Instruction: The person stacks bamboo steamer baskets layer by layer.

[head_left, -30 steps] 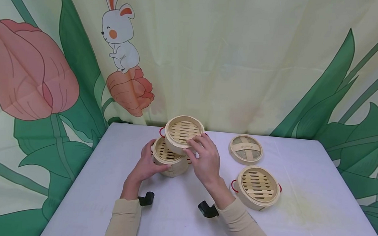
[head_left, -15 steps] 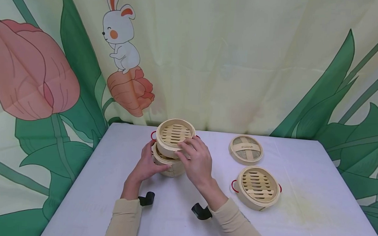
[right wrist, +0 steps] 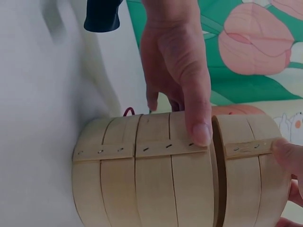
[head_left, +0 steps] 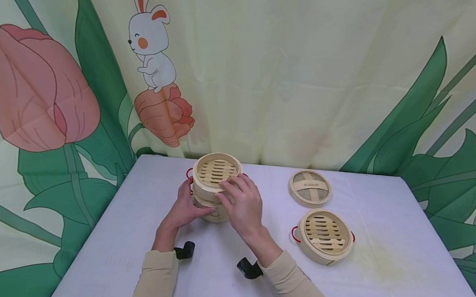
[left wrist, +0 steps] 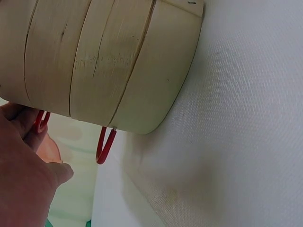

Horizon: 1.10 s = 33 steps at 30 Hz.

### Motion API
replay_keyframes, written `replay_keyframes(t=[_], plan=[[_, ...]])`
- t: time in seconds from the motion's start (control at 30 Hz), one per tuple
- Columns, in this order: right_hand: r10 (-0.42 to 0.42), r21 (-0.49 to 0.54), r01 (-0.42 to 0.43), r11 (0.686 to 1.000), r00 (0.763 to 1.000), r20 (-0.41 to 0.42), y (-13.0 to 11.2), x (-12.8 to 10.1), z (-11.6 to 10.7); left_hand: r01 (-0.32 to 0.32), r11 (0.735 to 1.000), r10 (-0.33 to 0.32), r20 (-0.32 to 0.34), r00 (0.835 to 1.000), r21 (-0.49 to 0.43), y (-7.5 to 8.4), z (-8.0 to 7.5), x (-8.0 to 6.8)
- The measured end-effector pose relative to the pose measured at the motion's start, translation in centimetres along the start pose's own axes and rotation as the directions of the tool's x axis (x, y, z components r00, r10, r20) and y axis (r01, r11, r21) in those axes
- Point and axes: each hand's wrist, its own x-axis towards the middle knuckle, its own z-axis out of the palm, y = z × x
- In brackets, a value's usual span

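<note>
A bamboo steamer tray (head_left: 216,173) with a slatted bottom sits on top of a lower bamboo steamer (head_left: 215,213) at the back middle of the table. My right hand (head_left: 241,202) grips the upper tray from the right, fingers over its rim. From the left, my left hand (head_left: 184,207) holds the lower steamer. In the right wrist view the left hand's thumb (right wrist: 199,118) presses on the lower steamer's wall (right wrist: 142,189), and a right fingertip (right wrist: 288,150) lies on the upper tray (right wrist: 246,184). The left wrist view shows the steamer wall (left wrist: 104,61), a red wire handle (left wrist: 105,145) and my left hand (left wrist: 23,179).
To the right lie a bamboo lid (head_left: 310,188) and, nearer me, another slatted steamer tray (head_left: 324,235) with red handles. A white cloth covers the table (head_left: 376,269). A printed curtain (head_left: 265,79) hangs right behind the table's far edge.
My right hand carried the upper tray left and down from a tilted, offset position until it sat squarely on the lower steamer. The left hand stayed on the lower steamer.
</note>
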Motion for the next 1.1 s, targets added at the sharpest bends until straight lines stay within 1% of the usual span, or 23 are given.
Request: replay_keyframes(t=[0.2,0.47,0.73,1.1], plan=[[0.001,-0.007,0.000,1.000,1.000,0.010,-0.24,-0.18,0.09,0.006,1.000,-0.006,-0.007,1.000,-0.020,0.04,0.00,-0.09],[0.005,-0.022,-0.005,1.000,1.000,0.023,-0.46,-0.53,0.37,-0.029,0.999,0.029,-0.013,1.000,-0.020,-0.02,-0.05,-0.19],[0.000,-0.040,0.001,0.999,1.000,0.026,-0.65,-0.56,0.45,-0.012,1.000,0.012,-0.011,1.000,-0.016,0.18,0.03,-0.22],[-0.028,-0.056,0.031,0.998,0.998,0.052,-0.37,-0.42,0.42,-0.028,0.999,0.028,-0.013,1.000,-0.024,0.08,0.03,-0.14]])
